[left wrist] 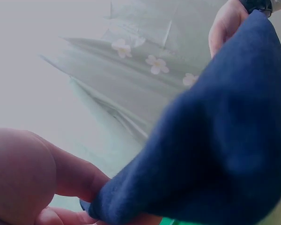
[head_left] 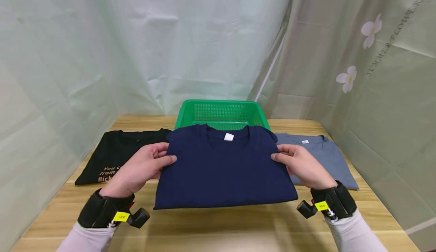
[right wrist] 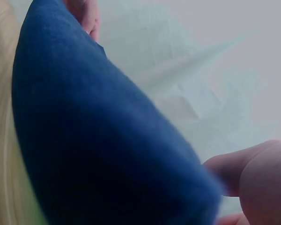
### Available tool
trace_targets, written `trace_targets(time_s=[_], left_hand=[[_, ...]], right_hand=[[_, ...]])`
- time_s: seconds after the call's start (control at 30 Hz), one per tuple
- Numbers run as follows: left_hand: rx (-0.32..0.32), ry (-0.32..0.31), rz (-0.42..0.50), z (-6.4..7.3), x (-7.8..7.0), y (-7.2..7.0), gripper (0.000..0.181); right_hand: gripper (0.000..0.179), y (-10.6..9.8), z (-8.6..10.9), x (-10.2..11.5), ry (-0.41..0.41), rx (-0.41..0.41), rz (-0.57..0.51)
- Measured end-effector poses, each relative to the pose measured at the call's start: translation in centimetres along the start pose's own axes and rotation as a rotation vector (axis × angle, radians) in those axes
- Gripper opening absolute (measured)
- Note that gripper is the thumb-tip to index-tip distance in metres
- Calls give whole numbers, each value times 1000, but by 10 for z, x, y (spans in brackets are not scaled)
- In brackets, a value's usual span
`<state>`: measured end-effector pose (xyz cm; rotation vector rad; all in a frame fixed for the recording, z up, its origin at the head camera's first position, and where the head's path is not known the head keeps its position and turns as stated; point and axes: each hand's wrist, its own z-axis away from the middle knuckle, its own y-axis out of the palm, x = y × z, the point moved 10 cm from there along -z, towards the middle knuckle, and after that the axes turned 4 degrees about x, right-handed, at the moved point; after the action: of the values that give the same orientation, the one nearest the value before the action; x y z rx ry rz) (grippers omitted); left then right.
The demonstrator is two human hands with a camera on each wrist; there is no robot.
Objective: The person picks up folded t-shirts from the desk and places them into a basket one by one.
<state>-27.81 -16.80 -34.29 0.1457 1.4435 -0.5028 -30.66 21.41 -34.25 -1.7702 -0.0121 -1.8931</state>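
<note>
A folded navy T-shirt [head_left: 225,172] hangs above the table, its neckline toward the back with a white label inside the collar. My left hand [head_left: 144,167] pinches its left edge, thumb on top and fingers underneath. On the opposite edge my right hand [head_left: 301,165] pinches the cloth the same way. The left wrist view shows the navy cloth [left wrist: 229,131] rising from the thumb and fingers. Close to the camera in the right wrist view, the shirt [right wrist: 93,126] fills much of the picture, and part of the right hand [right wrist: 267,178] shows beside it.
Behind the shirt stands a green plastic basket [head_left: 221,112], partly hidden by it. A folded black T-shirt [head_left: 116,150] with printed lettering lies at left, a folded grey-blue T-shirt [head_left: 327,161] at right. Curtains [head_left: 204,36] enclose the wooden table [head_left: 211,233].
</note>
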Motion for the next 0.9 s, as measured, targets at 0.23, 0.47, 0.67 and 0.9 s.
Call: trace_targets(time_s=[0.23, 0.47, 0.67, 0.9], left_hand=[[-22, 20, -58, -13, -4, -5, 67], [-56, 52, -92, -26, -10, -10, 30], [-67, 54, -81, -36, -12, -14, 33], [-111, 15, -106, -50, -11, -22, 43]], right_hand=[[27, -5, -10, 3, -17, -31, -4], [20, -8, -24, 5, -23, -25, -17], [25, -11, -37, 5, -19, -35, -16], [33, -14, -53, 3, 17, -48, -18]])
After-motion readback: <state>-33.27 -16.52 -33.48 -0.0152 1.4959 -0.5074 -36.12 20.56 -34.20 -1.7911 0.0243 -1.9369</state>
